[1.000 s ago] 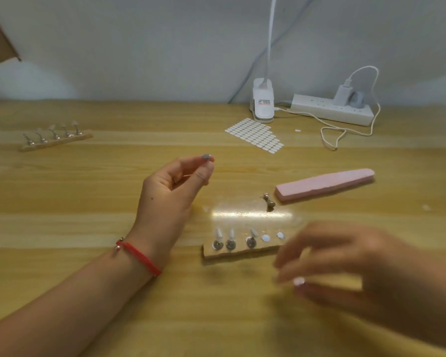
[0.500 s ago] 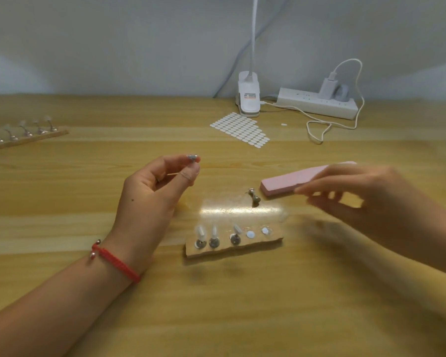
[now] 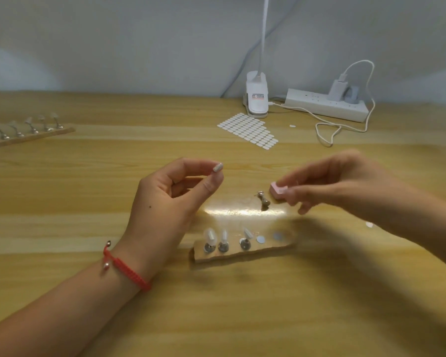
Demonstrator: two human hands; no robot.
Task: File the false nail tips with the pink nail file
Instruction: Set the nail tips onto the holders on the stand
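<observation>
Sitting nearest the camera on the wooden worktop [image 3: 319, 318], a small wooden holder [image 3: 242, 252] carries three false nail tips [image 3: 223, 237] upright on metal stands, with two round metal discs [image 3: 268, 238] bare at its right end. Left of the holder, the left hand [image 3: 170, 202] hovers above the worktop with a red bracelet [image 3: 125, 269] on its wrist, its grip pinching one nail tip [image 3: 218, 167] between thumb and forefinger. Just behind the holder lies a loose metal stand [image 3: 263, 198]. Right of and behind the holder, the right hand [image 3: 345, 184] is blurred, its grip pressed around the pink nail file [image 3: 278, 189], of which only the near end shows. Well behind the holder lies a sheet of white oval stickers [image 3: 247, 130], then a clip lamp [image 3: 256, 99] and a power strip [image 3: 325, 104]. Far left of the holder stands a second holder [image 3: 32, 135].
</observation>
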